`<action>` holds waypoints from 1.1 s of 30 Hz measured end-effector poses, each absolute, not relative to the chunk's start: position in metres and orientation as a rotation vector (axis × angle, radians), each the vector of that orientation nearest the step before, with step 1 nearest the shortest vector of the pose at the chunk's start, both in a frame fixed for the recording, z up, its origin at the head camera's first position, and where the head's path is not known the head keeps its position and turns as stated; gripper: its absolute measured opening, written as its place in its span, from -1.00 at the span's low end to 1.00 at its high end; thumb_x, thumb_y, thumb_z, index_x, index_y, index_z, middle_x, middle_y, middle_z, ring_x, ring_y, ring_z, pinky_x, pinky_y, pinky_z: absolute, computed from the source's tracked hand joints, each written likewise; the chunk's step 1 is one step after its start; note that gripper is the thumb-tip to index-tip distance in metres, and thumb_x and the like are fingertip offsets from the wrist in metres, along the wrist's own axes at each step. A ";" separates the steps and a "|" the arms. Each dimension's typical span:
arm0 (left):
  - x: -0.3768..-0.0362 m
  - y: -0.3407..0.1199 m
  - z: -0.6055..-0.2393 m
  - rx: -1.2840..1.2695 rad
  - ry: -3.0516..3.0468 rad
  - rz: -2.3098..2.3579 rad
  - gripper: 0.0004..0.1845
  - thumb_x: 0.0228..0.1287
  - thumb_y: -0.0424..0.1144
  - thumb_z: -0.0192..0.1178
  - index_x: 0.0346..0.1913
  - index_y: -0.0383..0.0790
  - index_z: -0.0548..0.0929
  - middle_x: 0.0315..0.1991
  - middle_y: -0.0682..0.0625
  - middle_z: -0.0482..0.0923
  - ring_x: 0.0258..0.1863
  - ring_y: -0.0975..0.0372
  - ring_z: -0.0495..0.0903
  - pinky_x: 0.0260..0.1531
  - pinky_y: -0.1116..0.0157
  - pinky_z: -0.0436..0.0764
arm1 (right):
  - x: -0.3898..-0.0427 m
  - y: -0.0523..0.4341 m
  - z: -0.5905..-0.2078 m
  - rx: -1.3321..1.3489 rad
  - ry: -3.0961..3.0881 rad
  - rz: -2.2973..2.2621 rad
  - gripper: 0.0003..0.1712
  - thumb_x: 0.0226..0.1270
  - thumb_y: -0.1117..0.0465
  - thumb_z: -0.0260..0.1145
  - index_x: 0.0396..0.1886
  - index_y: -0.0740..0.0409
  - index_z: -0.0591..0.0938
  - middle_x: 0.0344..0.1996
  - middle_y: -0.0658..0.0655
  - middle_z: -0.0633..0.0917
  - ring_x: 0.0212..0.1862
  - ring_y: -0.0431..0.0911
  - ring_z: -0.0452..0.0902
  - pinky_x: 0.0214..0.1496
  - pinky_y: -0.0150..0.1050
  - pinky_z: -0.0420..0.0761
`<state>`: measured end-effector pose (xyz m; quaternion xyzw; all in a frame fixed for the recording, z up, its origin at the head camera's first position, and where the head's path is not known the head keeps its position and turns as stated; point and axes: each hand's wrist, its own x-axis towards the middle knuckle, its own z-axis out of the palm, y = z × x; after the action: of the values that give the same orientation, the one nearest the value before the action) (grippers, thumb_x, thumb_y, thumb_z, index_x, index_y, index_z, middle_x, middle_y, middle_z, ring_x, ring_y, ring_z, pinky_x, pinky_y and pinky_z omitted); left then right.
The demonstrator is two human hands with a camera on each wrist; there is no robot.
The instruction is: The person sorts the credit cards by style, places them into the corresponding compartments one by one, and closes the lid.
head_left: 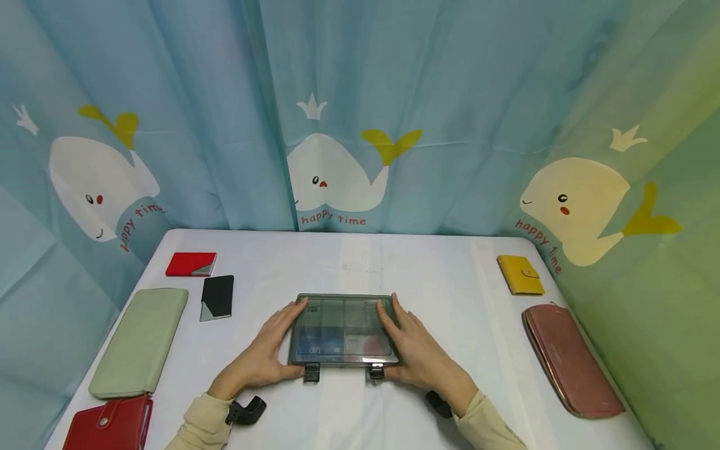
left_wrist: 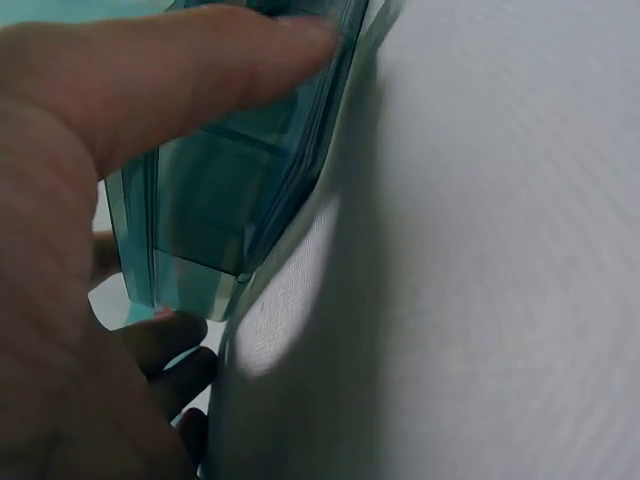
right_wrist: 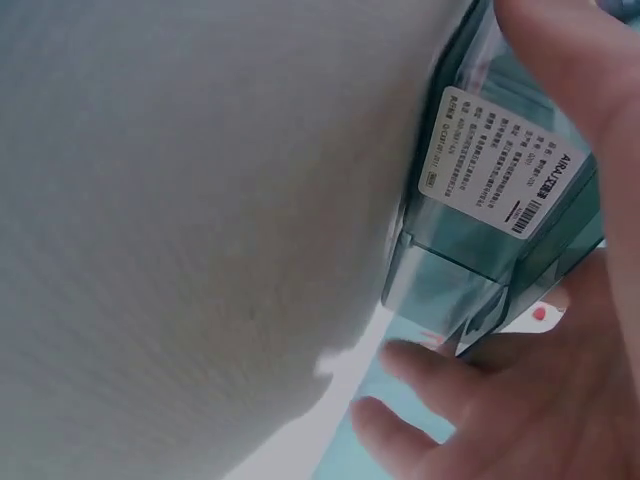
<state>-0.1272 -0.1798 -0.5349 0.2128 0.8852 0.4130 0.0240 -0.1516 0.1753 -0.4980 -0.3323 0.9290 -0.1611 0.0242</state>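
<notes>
— both hands sit closest: left hand (head_left: pixel 269 354) and right hand (head_left: pixel 412 350), fingers flat along the ends of the clear compartment box (head_left: pixel 342 330), thumbs by its front latches (head_left: pixel 311 372).
— where's the box?
— flat on the white tabletop (head_left: pixel 450 294), centre front.
— risk?
— pressing unevenly could, i'd guess, skid it, or pop a latch and spill whatever's inside.

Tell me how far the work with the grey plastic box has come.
Early stage, it seems. The compartment box lies flat on the table, lid closed, both front latches apparently shut. The left hand and right hand hold its sides. The wallets and card cases around it lie untouched.
</notes>
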 end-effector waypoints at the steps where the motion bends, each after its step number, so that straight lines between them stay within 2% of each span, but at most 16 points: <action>1: -0.128 -0.179 -0.536 0.657 2.754 1.265 0.37 -0.14 -0.18 0.68 0.74 0.02 0.04 0.70 -0.24 0.07 0.67 -0.25 0.04 0.49 -0.47 0.10 | -0.152 0.176 -0.498 -1.025 2.856 -0.523 0.64 -0.10 -0.29 0.73 0.74 0.27 -0.05 0.65 0.59 -0.08 0.59 0.46 0.17 0.53 0.38 0.33; 6: -0.128 -0.177 -0.539 0.648 2.794 1.220 0.43 -0.20 -0.14 0.71 0.75 0.03 0.02 0.70 -0.25 0.08 0.67 -0.25 0.06 0.54 -0.42 0.08 | -0.151 0.178 -0.497 -1.017 2.766 -0.630 0.70 -0.05 -0.38 0.64 0.71 0.39 -0.18 0.66 0.59 -0.17 0.61 0.47 0.09 0.53 0.35 0.33; 13: -0.128 -0.175 -0.538 0.689 2.854 1.188 0.46 -0.13 0.22 0.69 0.76 -0.02 -0.03 0.70 -0.21 0.10 0.65 -0.24 0.11 0.49 -0.44 0.15 | -0.152 0.181 -0.498 -0.996 2.739 -0.674 0.65 0.09 -0.35 0.61 0.71 0.40 -0.26 0.69 0.52 -0.21 0.67 0.39 -0.03 0.58 0.33 0.26; 15: -0.128 -0.175 -0.538 0.691 2.865 1.199 0.44 -0.11 0.24 0.67 0.75 -0.03 -0.02 0.70 -0.20 0.11 0.64 -0.24 0.14 0.48 -0.44 0.18 | -0.153 0.181 -0.498 -0.992 2.732 -0.687 0.64 0.12 -0.35 0.60 0.71 0.39 -0.26 0.69 0.51 -0.22 0.67 0.39 -0.03 0.59 0.34 0.25; 23: -0.128 -0.174 -0.537 0.655 2.937 1.272 0.39 -0.23 0.19 0.73 0.71 0.05 0.17 0.62 -0.16 0.31 0.50 -0.31 0.36 0.37 -0.41 0.37 | -0.149 0.181 -0.497 -0.994 2.706 -0.704 0.52 0.28 -0.30 0.51 0.70 0.41 -0.27 0.68 0.53 -0.24 0.68 0.39 -0.08 0.58 0.35 0.24; 28: -0.125 -0.173 -0.537 0.576 2.929 1.306 0.36 -0.24 0.19 0.73 0.70 0.12 0.21 0.61 -0.17 0.34 0.48 -0.42 0.32 0.30 -0.48 0.40 | -0.148 0.179 -0.496 -0.915 2.667 -0.735 0.46 0.35 -0.31 0.45 0.72 0.33 -0.28 0.70 0.48 -0.28 0.68 0.41 -0.07 0.59 0.37 0.22; 33: -0.123 -0.173 -0.538 0.547 2.894 1.327 0.34 -0.21 0.20 0.73 0.70 0.13 0.21 0.62 -0.16 0.31 0.49 -0.44 0.29 0.28 -0.50 0.40 | -0.148 0.179 -0.495 -0.883 2.634 -0.746 0.47 0.34 -0.32 0.44 0.72 0.32 -0.31 0.69 0.47 -0.30 0.67 0.43 -0.07 0.58 0.38 0.23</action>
<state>-0.1228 -0.1734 -0.5376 0.1692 0.8949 0.4104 -0.0445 -0.1478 0.1788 -0.4946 -0.3042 0.9077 -0.2571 0.1321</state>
